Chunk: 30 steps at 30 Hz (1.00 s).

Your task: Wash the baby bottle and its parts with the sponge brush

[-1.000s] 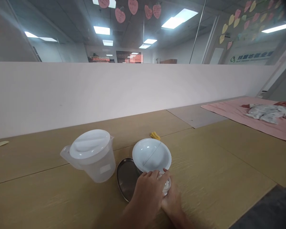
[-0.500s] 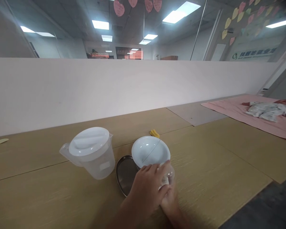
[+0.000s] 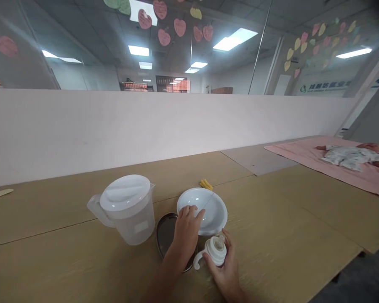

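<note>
My right hand (image 3: 226, 266) is wrapped round a baby bottle (image 3: 216, 251) with a white collar, a clear nipple and a curved white handle. My left hand (image 3: 188, 225) is over the near left rim of a white bowl (image 3: 216, 210), its fingers apart and nothing seen in them. Under my left forearm lies a dark oval metal tray (image 3: 165, 235), partly hidden. To the left stands a translucent pitcher (image 3: 134, 225) with a white lid. Just behind the bowl is a small yellow object (image 3: 206, 184).
A pink cloth (image 3: 306, 153) with a baby-like figure in patterned clothes (image 3: 344, 156) lies at the far right. A pale flat piece (image 3: 1, 194) is at the far left. Behind the wooden table (image 3: 271, 227) rises a white wall (image 3: 113, 126) with glass above.
My left hand has moved off the bottle top, leftward to the bowl's rim. The bottle's nipple and handle now show in my right hand. The view has tilted up slightly.
</note>
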Tool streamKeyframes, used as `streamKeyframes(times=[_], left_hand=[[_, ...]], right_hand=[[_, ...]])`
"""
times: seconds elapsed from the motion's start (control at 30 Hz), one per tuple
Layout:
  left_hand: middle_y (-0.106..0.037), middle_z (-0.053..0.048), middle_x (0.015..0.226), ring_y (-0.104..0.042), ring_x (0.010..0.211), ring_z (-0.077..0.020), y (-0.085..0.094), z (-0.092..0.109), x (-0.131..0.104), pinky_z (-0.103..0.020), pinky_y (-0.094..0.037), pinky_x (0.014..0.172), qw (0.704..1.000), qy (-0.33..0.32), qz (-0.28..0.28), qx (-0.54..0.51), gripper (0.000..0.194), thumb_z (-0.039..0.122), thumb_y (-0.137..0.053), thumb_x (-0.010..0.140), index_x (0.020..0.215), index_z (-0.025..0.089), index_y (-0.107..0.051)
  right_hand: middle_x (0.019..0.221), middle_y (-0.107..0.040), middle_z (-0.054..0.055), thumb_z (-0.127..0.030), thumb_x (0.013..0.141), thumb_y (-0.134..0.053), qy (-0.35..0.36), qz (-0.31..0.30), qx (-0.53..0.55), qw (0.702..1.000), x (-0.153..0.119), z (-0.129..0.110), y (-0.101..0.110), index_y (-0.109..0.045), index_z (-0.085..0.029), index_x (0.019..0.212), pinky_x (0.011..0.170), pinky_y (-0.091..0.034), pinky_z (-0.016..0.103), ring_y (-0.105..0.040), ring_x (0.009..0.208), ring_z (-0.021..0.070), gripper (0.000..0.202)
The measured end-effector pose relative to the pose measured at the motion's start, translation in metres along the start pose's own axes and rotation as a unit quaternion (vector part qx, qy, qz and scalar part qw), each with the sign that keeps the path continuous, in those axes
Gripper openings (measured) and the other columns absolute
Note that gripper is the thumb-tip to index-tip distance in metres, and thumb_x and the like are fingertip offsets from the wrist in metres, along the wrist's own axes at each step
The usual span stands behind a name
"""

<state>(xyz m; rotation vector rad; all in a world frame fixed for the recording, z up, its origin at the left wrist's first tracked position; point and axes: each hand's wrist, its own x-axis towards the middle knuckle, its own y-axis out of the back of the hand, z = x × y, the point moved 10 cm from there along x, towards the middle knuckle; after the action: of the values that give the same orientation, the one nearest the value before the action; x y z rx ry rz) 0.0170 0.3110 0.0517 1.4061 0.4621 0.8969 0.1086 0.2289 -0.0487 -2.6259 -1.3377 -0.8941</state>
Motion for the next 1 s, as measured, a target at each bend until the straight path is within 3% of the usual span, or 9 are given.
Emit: streamKeyframes(times=[0.07, 0.23, 0.4, 0.67, 1.0], left_hand=[[-0.054, -0.008, 0.119, -0.048, 0.108, -0.0215, -0.009, 0.000, -0.001, -0.037, -0.039, 0.095, 1.000, -0.009, -0.021, -0.008, 0.049, 0.002, -0.034, 0.084, 0.125, 0.024, -0.051], [-0.050, -0.007, 0.126, -0.045, 0.115, -0.0213, -0.012, 0.003, -0.008, -0.036, -0.036, 0.099, 0.999, -0.025, -0.035, -0.030, 0.057, 0.000, -0.035, 0.080, 0.130, 0.023, -0.045], [-0.044, -0.008, 0.135, -0.044, 0.118, -0.0231, -0.018, 0.002, -0.010, -0.038, -0.036, 0.100, 0.996, -0.019, -0.083, -0.031, 0.061, 0.002, -0.037, 0.078, 0.135, 0.022, -0.041], [-0.046, -0.009, 0.135, -0.046, 0.119, -0.0237, -0.008, 0.005, -0.011, -0.039, -0.038, 0.099, 0.995, -0.006, -0.096, -0.010, 0.055, 0.004, -0.032, 0.082, 0.133, 0.021, -0.045], [-0.044, -0.009, 0.139, -0.048, 0.119, -0.0241, -0.003, 0.011, -0.014, -0.040, -0.038, 0.101, 0.993, -0.001, -0.113, 0.026, 0.057, 0.003, -0.033, 0.083, 0.135, 0.021, -0.043]], right_hand=[[0.106, -0.056, 0.011, -0.040, 0.076, -0.063, 0.003, 0.005, -0.007, 1.000, -0.001, 0.001, 0.002, -0.030, -0.017, 0.130, 0.080, -0.050, 0.039, -0.060, 0.091, 0.0236, 0.067], [0.113, -0.052, 0.014, -0.042, 0.076, -0.062, 0.022, 0.014, -0.034, 0.999, 0.001, -0.005, 0.006, -0.033, -0.016, 0.129, 0.084, -0.047, 0.042, -0.057, 0.099, 0.0260, 0.066], [0.108, -0.056, 0.012, -0.042, 0.073, -0.065, 0.008, 0.016, -0.010, 1.000, 0.003, -0.003, 0.006, -0.034, -0.016, 0.128, 0.081, -0.049, 0.041, -0.059, 0.093, 0.0252, 0.068], [0.112, -0.057, 0.014, -0.041, 0.073, -0.067, -0.011, 0.005, -0.019, 1.000, 0.003, 0.001, 0.005, -0.035, -0.017, 0.130, 0.085, -0.048, 0.044, -0.058, 0.099, 0.0270, 0.070], [0.112, -0.059, 0.013, -0.039, 0.074, -0.067, 0.028, 0.000, -0.032, 0.999, 0.006, -0.009, 0.005, -0.033, -0.017, 0.131, 0.080, -0.050, 0.039, -0.060, 0.098, 0.0263, 0.070]])
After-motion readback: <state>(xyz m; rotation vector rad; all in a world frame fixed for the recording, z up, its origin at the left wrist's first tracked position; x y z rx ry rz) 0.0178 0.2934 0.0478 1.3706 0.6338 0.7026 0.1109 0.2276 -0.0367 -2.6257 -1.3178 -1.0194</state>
